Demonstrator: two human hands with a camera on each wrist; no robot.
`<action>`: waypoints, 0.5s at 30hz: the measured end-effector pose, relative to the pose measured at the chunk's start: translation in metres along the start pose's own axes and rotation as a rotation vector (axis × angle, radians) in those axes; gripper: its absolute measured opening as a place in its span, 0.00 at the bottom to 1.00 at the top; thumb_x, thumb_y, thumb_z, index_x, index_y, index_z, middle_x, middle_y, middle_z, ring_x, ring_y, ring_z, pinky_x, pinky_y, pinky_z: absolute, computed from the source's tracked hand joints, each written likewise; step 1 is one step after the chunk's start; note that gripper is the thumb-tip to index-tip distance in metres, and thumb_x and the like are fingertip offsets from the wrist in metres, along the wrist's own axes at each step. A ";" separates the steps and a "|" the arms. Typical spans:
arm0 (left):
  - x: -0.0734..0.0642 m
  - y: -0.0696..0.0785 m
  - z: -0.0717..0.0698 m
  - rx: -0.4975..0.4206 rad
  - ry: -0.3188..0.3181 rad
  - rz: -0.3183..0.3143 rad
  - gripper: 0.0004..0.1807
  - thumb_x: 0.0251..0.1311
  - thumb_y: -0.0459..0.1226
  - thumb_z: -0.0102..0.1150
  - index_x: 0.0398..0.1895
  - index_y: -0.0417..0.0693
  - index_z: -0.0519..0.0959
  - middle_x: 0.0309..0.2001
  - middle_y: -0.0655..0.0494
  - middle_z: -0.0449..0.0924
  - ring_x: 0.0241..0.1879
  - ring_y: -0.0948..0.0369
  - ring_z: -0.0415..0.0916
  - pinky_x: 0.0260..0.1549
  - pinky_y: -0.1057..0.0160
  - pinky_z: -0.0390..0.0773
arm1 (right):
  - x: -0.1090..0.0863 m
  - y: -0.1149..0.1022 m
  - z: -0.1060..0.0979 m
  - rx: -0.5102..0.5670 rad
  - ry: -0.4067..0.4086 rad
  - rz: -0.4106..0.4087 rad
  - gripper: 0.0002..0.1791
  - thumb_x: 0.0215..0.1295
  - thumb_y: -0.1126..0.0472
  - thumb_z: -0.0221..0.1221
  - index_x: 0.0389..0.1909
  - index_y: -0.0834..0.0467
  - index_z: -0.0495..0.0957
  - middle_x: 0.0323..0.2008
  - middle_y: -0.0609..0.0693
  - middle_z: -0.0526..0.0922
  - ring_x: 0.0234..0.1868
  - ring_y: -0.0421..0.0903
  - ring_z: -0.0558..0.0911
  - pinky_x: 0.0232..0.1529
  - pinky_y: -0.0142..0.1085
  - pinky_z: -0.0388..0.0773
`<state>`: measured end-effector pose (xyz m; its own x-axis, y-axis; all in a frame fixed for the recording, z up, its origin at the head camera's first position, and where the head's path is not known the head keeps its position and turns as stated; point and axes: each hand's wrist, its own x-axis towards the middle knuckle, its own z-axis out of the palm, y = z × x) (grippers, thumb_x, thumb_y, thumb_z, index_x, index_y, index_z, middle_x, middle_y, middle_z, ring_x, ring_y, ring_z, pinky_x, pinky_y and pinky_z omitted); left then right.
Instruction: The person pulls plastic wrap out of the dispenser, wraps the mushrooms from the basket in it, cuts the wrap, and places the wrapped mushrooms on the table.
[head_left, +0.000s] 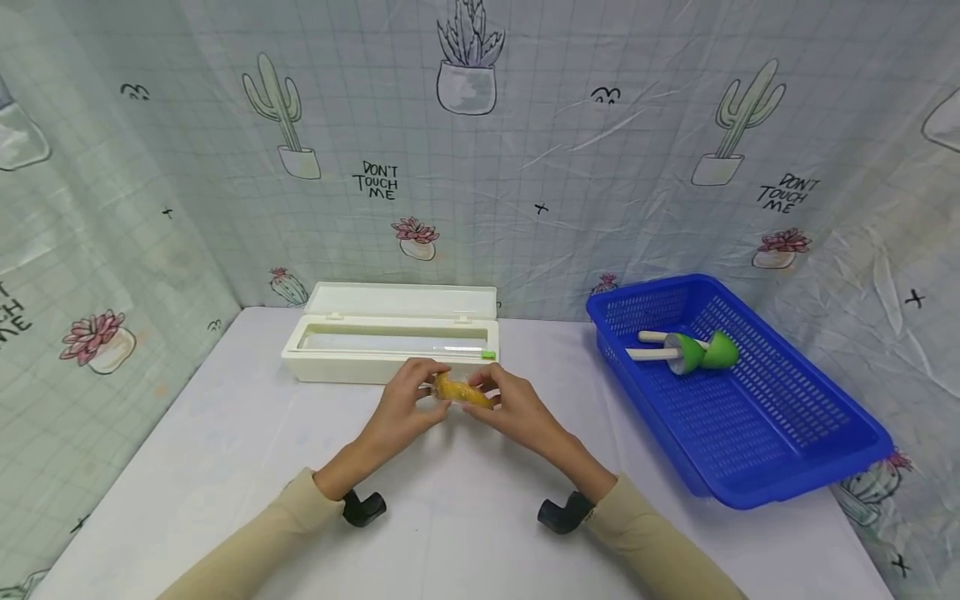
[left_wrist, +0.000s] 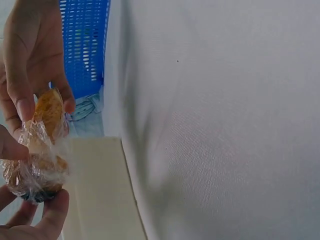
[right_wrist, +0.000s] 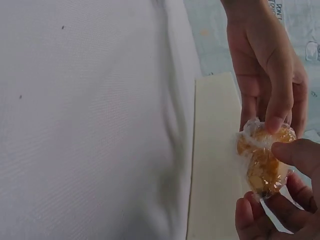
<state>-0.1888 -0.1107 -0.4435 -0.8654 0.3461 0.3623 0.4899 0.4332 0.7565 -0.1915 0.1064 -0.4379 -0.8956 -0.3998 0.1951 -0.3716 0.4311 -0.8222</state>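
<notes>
On the left of the white table (head_left: 225,433), toward its back, stands a white box (head_left: 330,368) with its lid (head_left: 405,298) raised; a sheet of clear film shows inside, and a small green slider (head_left: 488,355) sits at the right end of its front edge. In front of the box, the left hand (head_left: 407,406) pinches the left end of a yellow piece (head_left: 462,390) that looks like a banana, thumb on the near side and fingers curled behind. The yellow piece lies between the two hands, seemingly lifted off the table, with clear wrap (left_wrist: 35,167) around it. The right hand (head_left: 519,408) grips the other end the same way, so the gap between each thumb and its fingers is narrow. The covering looks mostly done: the film is around the piece, yet it is crinkled and bunched in the wrist views, so smoothing or pressing down appears left; whether every edge is sealed I cannot tell. Farther right stands a blue basket (head_left: 720,442), holding two green pieces (head_left: 722,350) with pale sticks; whether they are wrapped is unclear.
</notes>
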 end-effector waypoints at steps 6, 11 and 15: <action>0.008 0.004 0.018 0.073 -0.010 0.077 0.30 0.48 0.21 0.66 0.59 0.38 0.77 0.55 0.49 0.74 0.51 0.55 0.76 0.49 0.57 0.84 | -0.009 0.004 -0.011 -0.027 -0.007 -0.019 0.17 0.62 0.66 0.70 0.47 0.61 0.74 0.43 0.54 0.84 0.45 0.49 0.86 0.42 0.33 0.84; 0.014 0.009 0.032 0.097 -0.026 0.139 0.30 0.49 0.22 0.69 0.60 0.37 0.76 0.55 0.49 0.73 0.51 0.56 0.76 0.50 0.59 0.83 | -0.016 0.008 -0.021 -0.039 0.023 0.041 0.17 0.59 0.68 0.71 0.45 0.60 0.74 0.42 0.53 0.84 0.44 0.48 0.86 0.43 0.33 0.85; 0.020 0.012 0.042 0.091 -0.030 0.190 0.30 0.51 0.24 0.72 0.60 0.35 0.76 0.56 0.47 0.73 0.51 0.56 0.76 0.50 0.61 0.82 | -0.022 0.012 -0.030 -0.063 0.035 0.073 0.18 0.60 0.66 0.72 0.45 0.59 0.74 0.43 0.52 0.84 0.45 0.48 0.86 0.45 0.35 0.85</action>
<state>-0.1957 -0.0637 -0.4497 -0.7537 0.4527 0.4765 0.6527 0.4310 0.6231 -0.1835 0.1443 -0.4360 -0.9285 -0.3372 0.1554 -0.3185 0.5084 -0.8000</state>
